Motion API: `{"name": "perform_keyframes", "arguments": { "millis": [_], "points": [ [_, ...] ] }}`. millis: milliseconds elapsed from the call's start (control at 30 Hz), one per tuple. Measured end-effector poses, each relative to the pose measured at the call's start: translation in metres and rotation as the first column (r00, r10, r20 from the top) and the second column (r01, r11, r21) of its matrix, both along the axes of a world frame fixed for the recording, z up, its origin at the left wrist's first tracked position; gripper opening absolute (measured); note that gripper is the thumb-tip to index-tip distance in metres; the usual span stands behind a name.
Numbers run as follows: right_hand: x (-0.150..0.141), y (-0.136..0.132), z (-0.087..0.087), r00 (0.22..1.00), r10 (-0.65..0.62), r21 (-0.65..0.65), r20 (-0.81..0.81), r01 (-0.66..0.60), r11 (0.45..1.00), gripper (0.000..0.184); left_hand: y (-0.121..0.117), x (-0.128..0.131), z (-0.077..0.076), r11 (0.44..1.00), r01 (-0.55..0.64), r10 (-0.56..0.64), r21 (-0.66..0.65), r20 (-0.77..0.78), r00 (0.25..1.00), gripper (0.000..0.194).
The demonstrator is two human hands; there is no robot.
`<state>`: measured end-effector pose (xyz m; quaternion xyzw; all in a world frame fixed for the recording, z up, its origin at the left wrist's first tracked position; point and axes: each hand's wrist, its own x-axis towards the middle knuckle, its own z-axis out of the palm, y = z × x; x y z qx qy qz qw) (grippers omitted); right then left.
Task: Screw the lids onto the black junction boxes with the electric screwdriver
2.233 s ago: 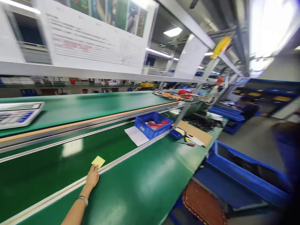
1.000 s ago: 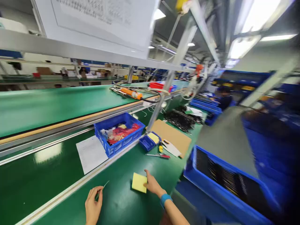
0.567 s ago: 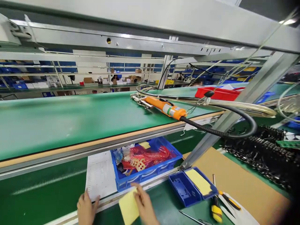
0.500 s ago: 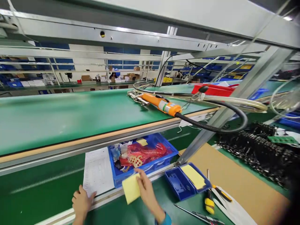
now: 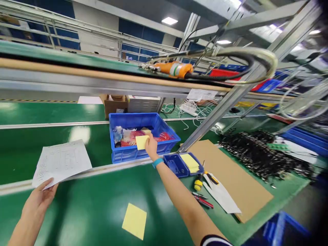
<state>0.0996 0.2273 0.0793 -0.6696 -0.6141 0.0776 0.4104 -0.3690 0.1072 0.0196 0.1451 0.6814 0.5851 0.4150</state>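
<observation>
My left hand (image 5: pixel 42 197) is closed on the near edge of a printed white paper sheet (image 5: pixel 63 160), thumb on top, lifting it at a tilt. My right hand (image 5: pixel 151 145) pinches a yellow square of paper (image 5: pixel 140 142) at the front of a large blue bin (image 5: pixel 135 154). Inside that bin lie red plastic wrapping (image 5: pixel 164 137) and mixed scraps. Another yellow square (image 5: pixel 135 221) lies flat on the green worktop between my arms. Right of my wrist, a small two-part blue tray (image 5: pixel 176 166) holds a stack of yellow paper (image 5: pixel 190 162).
A yellow-black screwdriver (image 5: pixel 198 183), red-handled pliers (image 5: pixel 203 201) and a white glove-like piece (image 5: pixel 222 193) lie at the right by a brown cardboard sheet (image 5: pixel 230 177). Black parts (image 5: pixel 258 152) are heaped beyond. An orange power tool (image 5: pixel 174 69) rests on the overhead shelf.
My view has tipped down. My left hand has picked up the white sheet from the worktop. My right hand has reached forward to the bin, and a yellow square shows on the worktop.
</observation>
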Motion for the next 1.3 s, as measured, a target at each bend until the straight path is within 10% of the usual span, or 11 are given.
{"name": "perform_keyframes", "arguments": {
  "millis": [167,400,500,633,800,867,1067,1300],
  "points": [
    [-0.007,0.009,-0.002,0.998,0.036,0.074,0.06,-0.04,0.996,0.029,-0.106,0.012,0.005,0.989,0.097,-0.07,-0.113,0.221,0.973,0.059],
    [-0.006,0.009,0.004,0.975,0.224,0.153,0.001,-0.221,0.963,0.03,-0.256,0.091,-0.001,0.996,0.036,-0.055,-0.077,-0.257,0.965,0.109],
    [-0.006,0.004,0.012,0.94,0.327,0.177,-0.101,-0.306,0.935,0.029,-0.305,0.125,-0.021,0.998,-0.053,0.035,-0.031,-0.432,0.901,0.099],
    [-0.002,-0.029,0.011,0.862,0.441,0.199,-0.25,-0.4,0.895,0.028,-0.338,0.139,-0.037,0.941,-0.153,-0.118,-0.302,-0.717,0.687,0.074],
    [0.009,-0.111,-0.025,0.691,0.62,0.092,-0.371,-0.637,0.765,0.017,-0.327,0.151,-0.01,0.852,-0.279,-0.456,-0.443,-0.89,0.022,0.053],
    [0.017,-0.141,-0.037,0.652,0.633,0.036,-0.418,-0.685,0.728,0.016,-0.308,0.165,0.006,0.851,-0.187,-0.517,-0.491,-0.847,-0.127,0.05],
    [0.046,-0.199,-0.041,0.648,0.588,-0.04,-0.485,-0.687,0.725,0.021,-0.234,0.223,0.019,0.654,0.41,-0.543,-0.636,-0.772,-0.331,0.046],
    [0.067,-0.235,-0.054,0.743,0.458,-0.137,-0.488,-0.584,0.8,0.019,-0.16,0.242,0.012,0.347,0.694,-0.517,-0.632,-0.745,-0.42,0.07]
  ]
}}
